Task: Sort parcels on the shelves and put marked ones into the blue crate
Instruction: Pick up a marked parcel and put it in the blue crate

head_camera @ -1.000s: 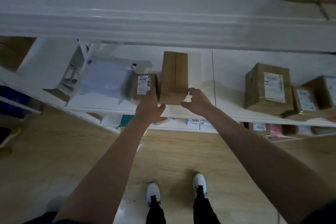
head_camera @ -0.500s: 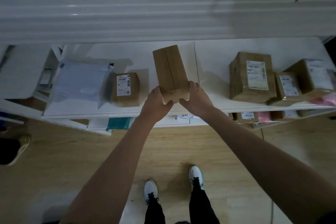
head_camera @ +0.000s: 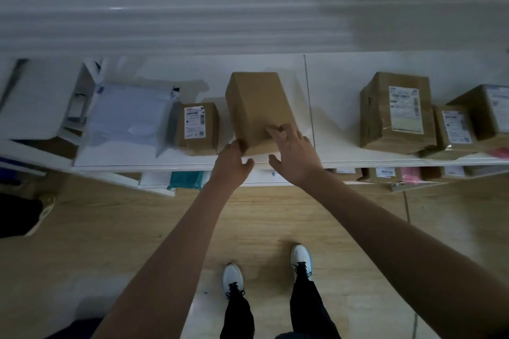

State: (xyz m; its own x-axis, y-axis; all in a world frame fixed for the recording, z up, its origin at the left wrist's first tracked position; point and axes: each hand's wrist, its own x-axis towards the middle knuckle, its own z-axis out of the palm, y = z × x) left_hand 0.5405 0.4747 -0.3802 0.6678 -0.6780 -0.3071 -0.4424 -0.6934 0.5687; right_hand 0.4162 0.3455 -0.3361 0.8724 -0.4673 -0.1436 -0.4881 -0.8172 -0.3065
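Note:
A plain brown box (head_camera: 259,107) lies on the white shelf (head_camera: 344,158) in front of me, a bare, label-free face turned up and tilted slightly left. My left hand (head_camera: 234,164) grips its near left corner. My right hand (head_camera: 293,155) holds the near right end, fingers spread over the top face and thumb under the near edge. A small labelled box (head_camera: 197,126) stands just left of it. The blue crate is not clearly in view.
A white poly mailer (head_camera: 126,115) lies at the shelf's left. Three labelled brown boxes (head_camera: 396,113) crowd the right side. More parcels, a teal bag (head_camera: 187,180) and a pink one (head_camera: 410,173), sit on the lower shelf. A dark blue edge (head_camera: 11,164) shows far left.
The box has been rolled over: its seamed face no longer shows and a plain face is up. My right fingers moved onto the top and my left hand shifted to the corner.

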